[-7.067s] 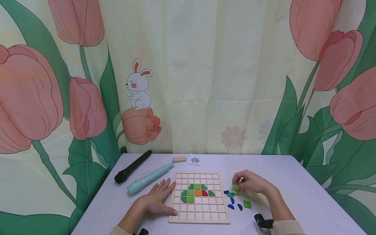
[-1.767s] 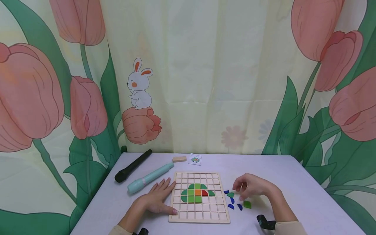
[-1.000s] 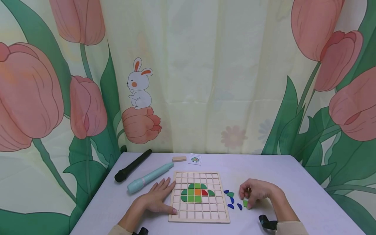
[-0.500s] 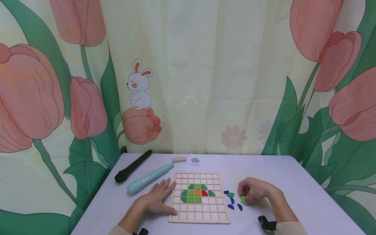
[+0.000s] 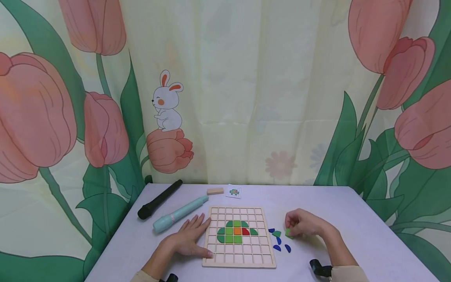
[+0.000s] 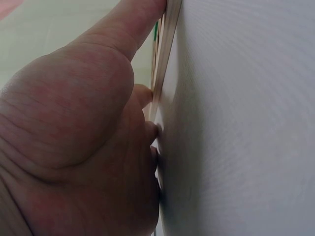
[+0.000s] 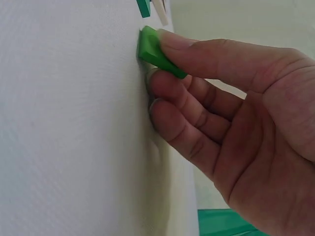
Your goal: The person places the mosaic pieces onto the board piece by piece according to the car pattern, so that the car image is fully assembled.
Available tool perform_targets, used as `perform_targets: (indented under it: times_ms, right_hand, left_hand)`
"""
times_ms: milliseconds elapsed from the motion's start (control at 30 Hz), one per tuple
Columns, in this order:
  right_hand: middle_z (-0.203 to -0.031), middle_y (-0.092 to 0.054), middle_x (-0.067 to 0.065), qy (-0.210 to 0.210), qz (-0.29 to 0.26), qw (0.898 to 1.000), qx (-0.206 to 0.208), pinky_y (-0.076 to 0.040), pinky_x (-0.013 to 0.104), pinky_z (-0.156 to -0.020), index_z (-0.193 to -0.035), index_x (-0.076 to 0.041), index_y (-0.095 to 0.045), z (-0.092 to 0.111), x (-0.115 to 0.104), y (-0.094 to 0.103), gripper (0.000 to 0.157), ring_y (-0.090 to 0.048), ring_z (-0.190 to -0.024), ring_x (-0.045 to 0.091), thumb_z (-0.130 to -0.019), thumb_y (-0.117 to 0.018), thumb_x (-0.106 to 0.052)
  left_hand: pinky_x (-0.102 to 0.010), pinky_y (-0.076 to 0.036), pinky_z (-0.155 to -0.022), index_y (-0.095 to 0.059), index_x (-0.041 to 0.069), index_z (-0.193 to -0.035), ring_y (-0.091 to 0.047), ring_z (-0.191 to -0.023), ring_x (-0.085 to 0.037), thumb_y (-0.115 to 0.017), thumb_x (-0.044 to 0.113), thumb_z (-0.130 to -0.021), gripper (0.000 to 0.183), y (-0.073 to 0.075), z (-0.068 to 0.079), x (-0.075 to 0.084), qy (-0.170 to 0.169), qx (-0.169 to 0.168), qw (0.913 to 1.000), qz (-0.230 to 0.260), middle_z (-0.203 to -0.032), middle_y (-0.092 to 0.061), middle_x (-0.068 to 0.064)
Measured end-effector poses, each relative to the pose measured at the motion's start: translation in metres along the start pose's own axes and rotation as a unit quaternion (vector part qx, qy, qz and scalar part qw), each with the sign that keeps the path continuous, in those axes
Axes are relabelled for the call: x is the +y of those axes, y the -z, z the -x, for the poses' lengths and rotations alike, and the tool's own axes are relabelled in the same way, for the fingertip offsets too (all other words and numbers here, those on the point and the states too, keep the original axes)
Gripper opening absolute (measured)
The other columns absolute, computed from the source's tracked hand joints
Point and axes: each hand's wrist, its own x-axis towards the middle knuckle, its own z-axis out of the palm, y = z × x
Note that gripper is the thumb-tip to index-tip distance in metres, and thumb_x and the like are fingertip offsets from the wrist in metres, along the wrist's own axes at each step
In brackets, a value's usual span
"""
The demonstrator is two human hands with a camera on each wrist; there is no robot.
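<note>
A wooden grid board lies in the middle of the table, with green, orange and red tiles set in its cells. My left hand is spread flat at the board's left edge; its thumb rests on the frame, also seen in the left wrist view. To the board's right, my right hand pinches a light green square tile between thumb and fingers, close to the tabletop. Several blue half-round tiles and a dark green tile lie between the board and that hand.
Behind the left hand lie a teal tube and a black microphone-like stick. A small wooden block and a pattern card sit near the back edge. A tulip-printed curtain hangs behind the table.
A light green square was added to the board's lower row. My right hand then moved to the last loose green square, picked it up and shifted it slightly away from me. The left hand stayed still.
</note>
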Motion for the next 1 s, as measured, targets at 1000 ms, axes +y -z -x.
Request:
perform_targets:
  times_ms: [1000]
  right_hand:
    - [-0.098,-0.07,0.007,0.084,-0.029,0.989,0.121,-0.058,0.02,-0.076,-0.114,-0.006,-0.073,-0.019,-0.019,-0.012,0.026,-0.062,-0.089,0.023,-0.091,-0.081,-0.014]
  left_hand:
    - [-0.064,-0.006,-0.129,-0.021,0.017,-0.168,-0.004,-0.163,-0.038,-0.074,0.077,-0.077,0.121,-0.002,-0.001,-0.004,-0.004,0.004,0.9999,-0.011,-0.176,-0.008,-0.016]
